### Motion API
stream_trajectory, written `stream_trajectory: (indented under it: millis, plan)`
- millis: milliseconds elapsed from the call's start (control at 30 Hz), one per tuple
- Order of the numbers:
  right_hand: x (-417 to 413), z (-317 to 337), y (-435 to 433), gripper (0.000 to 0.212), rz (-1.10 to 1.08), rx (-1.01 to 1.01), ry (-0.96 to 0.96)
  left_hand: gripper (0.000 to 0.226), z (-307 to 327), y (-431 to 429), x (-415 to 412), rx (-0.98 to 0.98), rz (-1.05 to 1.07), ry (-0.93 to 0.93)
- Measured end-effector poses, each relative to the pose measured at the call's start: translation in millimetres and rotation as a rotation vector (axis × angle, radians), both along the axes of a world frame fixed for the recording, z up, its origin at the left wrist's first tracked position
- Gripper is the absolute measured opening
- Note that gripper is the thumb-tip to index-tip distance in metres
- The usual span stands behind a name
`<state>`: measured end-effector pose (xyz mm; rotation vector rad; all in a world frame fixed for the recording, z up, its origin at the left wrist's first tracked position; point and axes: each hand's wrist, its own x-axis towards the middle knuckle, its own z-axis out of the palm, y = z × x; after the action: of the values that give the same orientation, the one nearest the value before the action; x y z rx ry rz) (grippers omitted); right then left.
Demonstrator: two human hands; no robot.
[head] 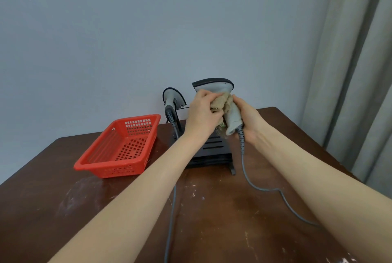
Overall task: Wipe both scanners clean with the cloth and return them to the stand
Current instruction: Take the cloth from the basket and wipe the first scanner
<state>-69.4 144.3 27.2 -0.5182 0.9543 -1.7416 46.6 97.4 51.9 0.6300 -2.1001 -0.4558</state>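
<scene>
Scanner (212, 88) handle clasped in right hand (248, 119), left hand (201, 114) clutching cloth (220, 103) against it

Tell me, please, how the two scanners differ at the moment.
The right hand grips the held scanner, lifted off the stand; the docked scanner sits on the stand. The left hand holds the cloth against the held scanner; nothing touches the docked scanner. Both are grey with dark trim and a grey cable.
</scene>
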Motion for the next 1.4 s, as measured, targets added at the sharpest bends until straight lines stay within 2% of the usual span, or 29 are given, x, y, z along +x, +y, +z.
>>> stream_trajectory:
  millis: [67, 200, 233, 300, 367, 400, 500, 600, 633, 733, 767, 867, 1000, 1100, 1200, 1267, 1333, 1400]
  plan:
    - [-1.6, 0.6, -0.8, 0.041, -0.021, 0.054, 0.022, 0.036, -5.8, 8.3, 2.1, 0.004, -0.096, -0.044]
    - [-6.2, -2.2, 1.9, 0.035, -0.059, 0.066, -0.002, 0.019, -8.9, 15.9, 16.5, 0.067, -0.32, -0.308]
    - [-5.3, -1.7, 2.4, 0.029, -0.061, 0.053, -0.009, 0.02, -7.8, 13.4, 19.7, 0.095, -0.325, -0.283]
    - [-2.4, 0.4, 3.2, 0.019, -0.048, 0.048, -0.013, 0.022, -3.5, 8.9, 24.8, 0.165, -0.25, -0.029]
    - [0.6, 2.0, 3.1, 0.02, 0.0, 0.03, -0.054, 0.022, 2.1, 4.4, 25.4, 0.113, -0.109, 0.255]
    - [1.9, 1.9, 1.8, 0.022, 0.022, 0.016, -0.06, 0.026, 4.9, 2.5, 24.0, 0.05, -0.041, 0.317]
    - [10.2, 4.4, 0.3, 0.034, 0.045, -0.059, -0.058, 0.032, 7.8, -2.3, 16.1, -0.097, -0.002, 0.252]
    - [14.0, 3.6, -3.4, 0.055, 0.077, -0.112, -0.102, 0.028, -0.9, 2.3, 10.8, -0.111, -0.045, 0.159]
    - [13.5, 3.4, -4.0, 0.053, 0.088, -0.12, -0.133, 0.026, -3.8, 5.0, 10.9, -0.111, -0.064, 0.155]
    - [8.4, 1.5, -4.3, 0.02, 0.123, -0.15, -0.115, 0.024, -13.6, 16.8, 15.8, -0.19, -0.191, 0.085]
    - [7.2, 2.6, -3.6, 0.017, 0.134, -0.155, -0.105, 0.025, -16.0, 19.6, 17.8, -0.212, -0.229, 0.05]
    - [5.3, 4.2, -3.1, 0.028, 0.055, -0.142, -0.075, 0.027, -9.0, 13.8, 18.7, -0.188, -0.223, 0.047]
    - [9.4, 5.7, -2.4, 0.036, 0.054, -0.131, -0.103, 0.032, 9.9, -3.6, 13.2, -0.065, -0.062, 0.2]
    - [4.7, 6.5, 0.0, 0.031, 0.058, -0.115, -0.075, 0.031, 2.7, 5.8, 12.6, -0.053, -0.076, 0.171]
    - [3.3, 6.9, 3.9, 0.02, 0.083, -0.126, -0.037, 0.027, -12.5, 19.1, 18.6, -0.159, -0.23, 0.041]
    - [2.0, 1.9, 3.1, 0.025, 0.076, -0.142, -0.024, 0.026, -14.0, 18.2, 21.2, -0.216, -0.285, -0.039]
    - [4.8, 1.5, 4.8, 0.031, 0.035, -0.134, 0.024, 0.028, -7.3, 9.5, 19.9, -0.175, -0.233, -0.004]
    - [9.9, 5.0, 7.9, 0.022, 0.052, -0.13, -0.017, 0.031, 2.0, -0.8, 17.9, -0.099, -0.133, 0.106]
